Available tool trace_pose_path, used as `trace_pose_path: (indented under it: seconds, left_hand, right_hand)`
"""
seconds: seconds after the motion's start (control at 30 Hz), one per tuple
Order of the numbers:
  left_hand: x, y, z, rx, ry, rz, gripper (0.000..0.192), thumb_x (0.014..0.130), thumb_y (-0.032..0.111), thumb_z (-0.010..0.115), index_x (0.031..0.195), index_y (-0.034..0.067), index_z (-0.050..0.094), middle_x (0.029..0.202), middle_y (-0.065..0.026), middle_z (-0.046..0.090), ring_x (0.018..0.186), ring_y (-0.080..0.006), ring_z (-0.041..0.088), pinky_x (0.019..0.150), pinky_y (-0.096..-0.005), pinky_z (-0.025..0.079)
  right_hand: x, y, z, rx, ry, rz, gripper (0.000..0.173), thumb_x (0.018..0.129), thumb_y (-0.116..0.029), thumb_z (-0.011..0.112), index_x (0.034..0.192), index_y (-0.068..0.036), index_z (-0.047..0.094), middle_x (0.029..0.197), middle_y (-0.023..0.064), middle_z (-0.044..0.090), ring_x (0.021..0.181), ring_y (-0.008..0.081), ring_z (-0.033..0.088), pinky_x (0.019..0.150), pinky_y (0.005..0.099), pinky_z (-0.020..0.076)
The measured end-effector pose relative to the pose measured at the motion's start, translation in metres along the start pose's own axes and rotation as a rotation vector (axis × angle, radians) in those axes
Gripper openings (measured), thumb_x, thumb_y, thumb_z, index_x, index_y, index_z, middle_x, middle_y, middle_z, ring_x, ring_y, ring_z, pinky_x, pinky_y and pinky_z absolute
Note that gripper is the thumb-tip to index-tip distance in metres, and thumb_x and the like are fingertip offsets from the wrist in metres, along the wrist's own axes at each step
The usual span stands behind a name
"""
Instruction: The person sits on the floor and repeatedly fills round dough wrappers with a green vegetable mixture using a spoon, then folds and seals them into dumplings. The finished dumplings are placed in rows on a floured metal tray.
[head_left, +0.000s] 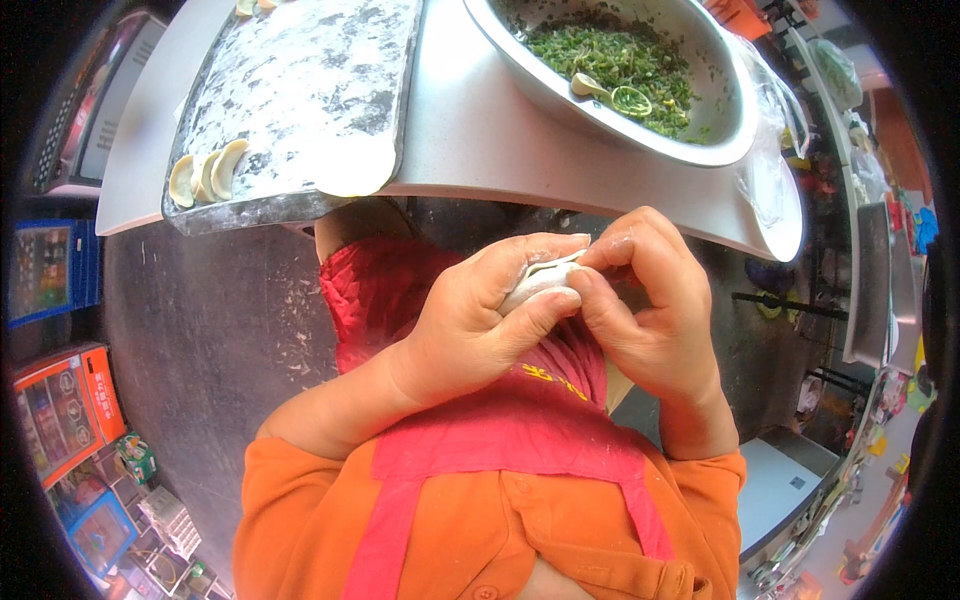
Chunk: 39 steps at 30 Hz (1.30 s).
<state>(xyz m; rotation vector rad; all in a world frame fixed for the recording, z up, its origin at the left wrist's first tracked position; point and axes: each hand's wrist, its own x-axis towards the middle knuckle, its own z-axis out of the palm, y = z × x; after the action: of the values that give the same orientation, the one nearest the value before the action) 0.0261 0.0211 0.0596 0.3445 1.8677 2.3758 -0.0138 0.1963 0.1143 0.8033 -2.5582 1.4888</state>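
A floured dumpling (541, 283) is held between my two hands over the red apron. My left hand (487, 307) cups its left part with thumb and fingers around it. My right hand (649, 292) pinches its right end between thumb and index finger; a narrow gap shows along the upper edge of the wrapper. Beyond my hands, several folded dumplings (227, 169) lie at the near left corner of a flour-dusted tray (300, 97). To the right, a large metal bowl (720, 154) holds chopped green filling (607, 56) with a spoon (592, 86) resting on it.
The pale table's (480, 150) near edge lies just beyond my hands. A clear plastic bag (765, 165) sits at its right end. Display cabinets (71, 412) and crates stand on the left; shelves and a metal counter (870, 277) run along the right.
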Motion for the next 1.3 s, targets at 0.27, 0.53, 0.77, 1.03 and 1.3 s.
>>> trace_pose_path:
  seconds: [0.27,0.53,0.77,1.03,1.3]
  left_hand:
    - [-0.002,0.002,0.004,-0.12,0.048,-0.044,0.027,0.101,0.007,0.058,0.126,-0.003,0.063,0.117,-0.0138,0.068,0.102,-0.0167,0.066,0.088,-0.0269,0.052]
    - [-0.003,-0.003,0.001,-0.056,0.042,0.052,0.029,0.101,0.003,0.055,0.129,-0.003,0.062,0.114,-0.0114,0.068,0.098,-0.0134,0.065,0.087,-0.0245,0.051]
    - [-0.002,-0.012,0.0,0.007,0.069,0.136,0.026,0.102,0.002,0.054,0.126,-0.003,0.063,0.116,-0.0115,0.068,0.098,-0.0136,0.065,0.086,-0.0248,0.053]
    - [0.005,-0.031,-0.002,0.122,0.13,0.17,0.028,0.103,0.008,0.054,0.128,-0.003,0.061,0.119,-0.013,0.067,0.102,-0.0156,0.065,0.089,-0.0253,0.052]
    - [0.002,-0.026,-0.007,0.124,0.001,0.112,0.04,0.104,0.008,0.052,0.143,-0.001,0.049,0.129,-0.0154,0.063,0.111,-0.0197,0.063,0.097,-0.0292,0.049]
  right_hand:
    - [-0.002,-0.001,0.004,0.015,0.092,0.014,0.021,0.074,-0.002,0.079,0.083,-0.003,0.06,0.082,0.0105,0.058,0.074,0.0274,0.058,0.066,0.0352,0.0473]
    - [-0.008,0.009,0.001,0.009,0.005,0.021,0.024,0.074,-0.005,0.08,0.09,-0.004,0.061,0.089,0.0114,0.06,0.081,0.0303,0.059,0.074,0.0382,0.0475]
    - [-0.014,0.014,0.013,-0.242,0.086,-0.228,0.022,0.078,0.0,0.075,0.094,-0.004,0.061,0.09,0.0108,0.06,0.078,0.0281,0.058,0.068,0.0365,0.0481]
    - [-0.016,0.027,0.032,-0.362,0.205,-0.293,0.021,0.08,-0.001,0.073,0.096,-0.005,0.061,0.089,0.0104,0.06,0.079,0.0311,0.057,0.07,0.0389,0.0485]
    - [-0.019,0.02,0.024,-0.241,0.166,-0.142,0.021,0.079,-0.002,0.075,0.096,-0.005,0.062,0.089,0.0103,0.06,0.08,0.0316,0.057,0.071,0.0409,0.0477]
